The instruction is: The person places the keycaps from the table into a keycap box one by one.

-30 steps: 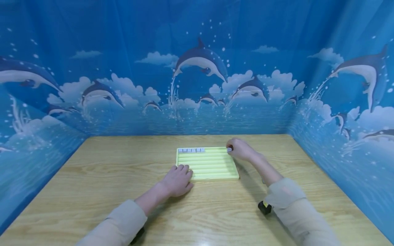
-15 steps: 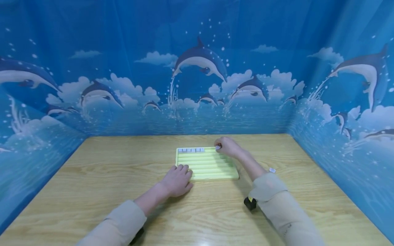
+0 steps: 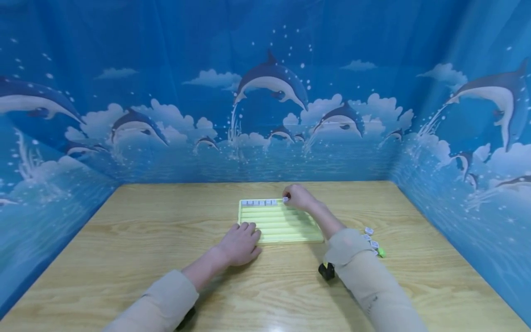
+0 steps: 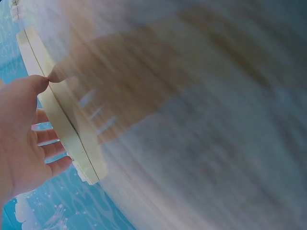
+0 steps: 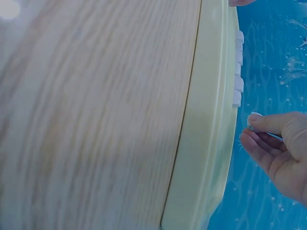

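A pale yellow-green tray (image 3: 282,226) with parallel ridges lies on the table. Several small white tiles (image 3: 259,203) with faint marks stand side by side along its back row, from the left end. My left hand (image 3: 240,243) rests on the tray's front left corner, its fingers over the top; in the left wrist view the thumb touches the front edge. My right hand (image 3: 300,197) is over the back row, to the right of the lined-up tiles. Between thumb and fingertips it pinches one small white tile (image 5: 253,118), partly hidden by the fingers.
Right of the tray, beside the right sleeve (image 3: 352,251), loose white tiles (image 3: 368,230) and a green piece (image 3: 381,252) lie on the wooden table (image 3: 166,216). A blue dolphin-print curtain (image 3: 186,152) surrounds the table's back and sides.
My right hand has moved left along the tray's back edge with the tile, toward the lined-up tiles. The loose tiles have come out from behind the right arm. My left hand stays put.
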A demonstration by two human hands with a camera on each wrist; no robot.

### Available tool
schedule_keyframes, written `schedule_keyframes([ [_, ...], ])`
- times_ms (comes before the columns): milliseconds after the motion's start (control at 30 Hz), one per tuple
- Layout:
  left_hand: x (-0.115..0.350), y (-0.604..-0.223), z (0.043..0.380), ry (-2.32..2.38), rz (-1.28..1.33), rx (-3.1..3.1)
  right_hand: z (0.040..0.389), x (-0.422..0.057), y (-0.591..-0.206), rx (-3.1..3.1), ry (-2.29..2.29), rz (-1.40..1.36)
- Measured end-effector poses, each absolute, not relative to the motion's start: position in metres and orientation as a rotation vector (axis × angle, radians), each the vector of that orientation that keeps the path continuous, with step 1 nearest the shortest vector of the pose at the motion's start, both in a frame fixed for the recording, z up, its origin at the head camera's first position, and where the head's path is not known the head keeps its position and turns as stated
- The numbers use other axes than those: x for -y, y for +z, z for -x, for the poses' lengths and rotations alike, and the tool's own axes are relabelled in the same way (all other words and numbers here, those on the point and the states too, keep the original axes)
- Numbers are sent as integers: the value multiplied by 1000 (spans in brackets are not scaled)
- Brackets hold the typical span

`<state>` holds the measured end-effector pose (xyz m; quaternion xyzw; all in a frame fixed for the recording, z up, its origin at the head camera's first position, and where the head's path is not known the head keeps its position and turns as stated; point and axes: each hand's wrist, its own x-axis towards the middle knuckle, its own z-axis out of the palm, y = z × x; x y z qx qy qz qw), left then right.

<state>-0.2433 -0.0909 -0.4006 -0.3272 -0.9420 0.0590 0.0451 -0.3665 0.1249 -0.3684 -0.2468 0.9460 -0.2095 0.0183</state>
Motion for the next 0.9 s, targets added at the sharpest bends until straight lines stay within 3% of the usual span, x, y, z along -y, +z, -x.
schedule_keyframes([
  [900, 90, -402, 243, 205, 991, 2857, 378, -109, -379, -2979, -500, 724],
])
